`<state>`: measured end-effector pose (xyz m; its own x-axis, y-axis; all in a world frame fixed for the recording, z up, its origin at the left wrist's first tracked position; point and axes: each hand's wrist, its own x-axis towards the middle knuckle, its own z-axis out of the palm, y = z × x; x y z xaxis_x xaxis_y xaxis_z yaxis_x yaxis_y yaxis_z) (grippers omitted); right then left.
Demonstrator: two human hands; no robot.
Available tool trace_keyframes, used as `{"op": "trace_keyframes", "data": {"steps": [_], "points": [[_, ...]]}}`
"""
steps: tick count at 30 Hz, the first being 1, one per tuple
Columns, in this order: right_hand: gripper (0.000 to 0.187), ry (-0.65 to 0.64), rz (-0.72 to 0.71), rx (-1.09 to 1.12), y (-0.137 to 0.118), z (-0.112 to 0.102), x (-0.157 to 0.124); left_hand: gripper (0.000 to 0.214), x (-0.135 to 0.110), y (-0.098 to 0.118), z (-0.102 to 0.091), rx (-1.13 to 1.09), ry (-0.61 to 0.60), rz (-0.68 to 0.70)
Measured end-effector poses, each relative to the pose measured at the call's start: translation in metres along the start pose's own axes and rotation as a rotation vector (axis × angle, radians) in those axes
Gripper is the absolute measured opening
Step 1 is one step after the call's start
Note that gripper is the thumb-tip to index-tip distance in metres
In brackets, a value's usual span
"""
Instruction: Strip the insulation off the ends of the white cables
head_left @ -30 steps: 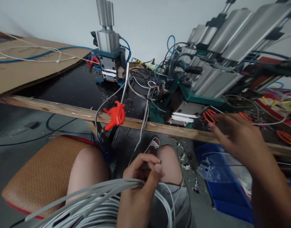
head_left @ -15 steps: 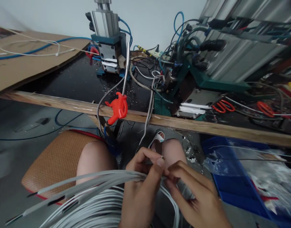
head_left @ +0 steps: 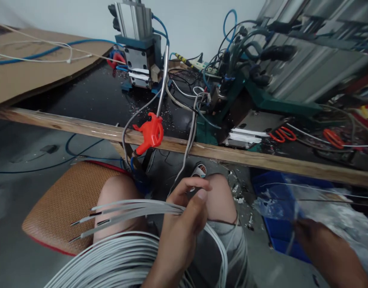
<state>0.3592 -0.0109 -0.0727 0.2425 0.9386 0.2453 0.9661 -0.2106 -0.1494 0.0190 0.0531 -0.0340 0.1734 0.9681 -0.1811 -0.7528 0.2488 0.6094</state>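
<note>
Right hand [head_left: 324, 245] moved toward 1 blue bin [head_left: 274, 233] | grip: can't tell | left hand [head_left: 184, 224] clasping 1 cable bundle [head_left: 155, 207]

1 cam over there, head-worn, looking fwd & down over the knees [head_left: 117, 190]. L hand [head_left: 184, 224] & R hand [head_left: 323, 242] v. close, low in view; bench [head_left: 90, 100] a bit farther, across the mid; wall [head_left: 190, 24] farthest, up top, behind machines [head_left: 137, 60].

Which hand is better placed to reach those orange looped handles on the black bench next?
Probably the right hand, by the blue plastic bin on the same side as the orange looped handles; the left hand grips thin grey cables. Blur hides whether the right holds anything.
</note>
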Motion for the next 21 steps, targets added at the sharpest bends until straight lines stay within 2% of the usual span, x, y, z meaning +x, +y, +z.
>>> {"op": "trace_keyframes", "data": {"steps": [1, 2, 3, 5, 8, 9, 11, 13, 16, 19, 21], "points": [[0.033, 0.012, 0.003, -0.048, 0.005, -0.002, -0.001, 0.011, 0.001, -0.002, 0.001, -0.037, -0.005, -0.002], [0.032, 0.033, -0.034, -0.056, -0.001, -0.005, -0.004, 0.011, 0.001, -0.003, 0.003, -0.065, -0.010, -0.008], [0.032, 0.066, -0.114, -0.016, -0.017, -0.010, -0.007, 0.012, 0.001, -0.005, 0.004, -0.090, -0.021, -0.017], [0.030, 0.038, -0.321, 0.235, -0.072, -0.020, -0.013, 0.012, 0.001, -0.009, 0.007, -0.129, -0.053, -0.034], [0.020, -0.159, -0.455, 0.613, -0.157, -0.029, -0.014, 0.012, 0.000, -0.013, 0.011, -0.154, -0.100, -0.040], [0.020, -0.200, -0.477, 0.710, -0.176, -0.030, -0.013, 0.012, 0.000, -0.013, 0.011, -0.153, -0.111, -0.033], [0.020, -0.229, -0.490, 0.824, -0.194, -0.027, -0.010, 0.012, 0.001, -0.013, 0.011, -0.139, -0.115, -0.014], [0.018, -0.176, -0.477, 0.843, -0.192, -0.022, -0.009, 0.013, 0.002, -0.013, 0.009, -0.111, -0.110, 0.002], [0.013, -0.137, -0.387, 0.901, -0.171, -0.019, -0.007, 0.014, 0.004, -0.012, 0.007, -0.069, -0.080, 0.002], [0.016, -0.245, -0.115, 1.208, -0.141, -0.030, -0.001, 0.015, 0.005, -0.012, 0.005, -0.024, -0.103, -0.001], [0.020, -0.216, 0.031, 1.323, -0.119, -0.044, 0.008, 0.016, 0.005, -0.013, 0.003, 0.005, -0.157, 0.013]]}}
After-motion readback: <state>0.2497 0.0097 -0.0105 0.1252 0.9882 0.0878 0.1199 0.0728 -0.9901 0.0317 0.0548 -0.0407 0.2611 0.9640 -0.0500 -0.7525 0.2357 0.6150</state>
